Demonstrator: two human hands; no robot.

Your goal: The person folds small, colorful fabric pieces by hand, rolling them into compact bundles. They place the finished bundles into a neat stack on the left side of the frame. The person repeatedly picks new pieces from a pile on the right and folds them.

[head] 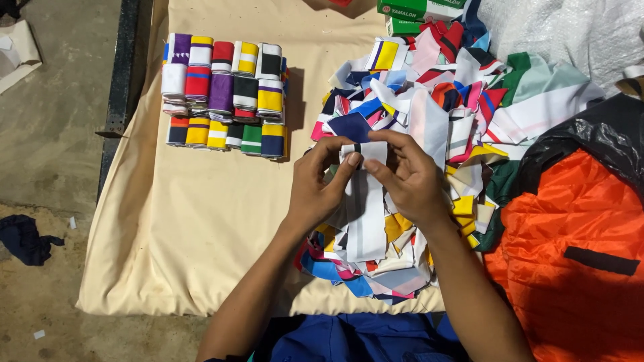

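Observation:
My left hand [318, 184] and my right hand [406, 181] both pinch the top end of a long white fabric strip with a thin dark stripe [365, 214]. The strip hangs down toward me over a loose heap of colourful striped fabric pieces [429, 114]. Both hands sit at the heap's near left side, fingertips almost touching on the strip's folded top. To the far left lies a neat stack of folded striped pieces [225, 94] in rows.
A cream cloth [201, 221] covers the work surface. An orange fabric bundle [570, 248] under black plastic [590, 144] lies at right. Green boxes [412, 13] stand at the back, next to white bubble wrap [557, 33]. Concrete floor with a dark rag [23, 238] is at left.

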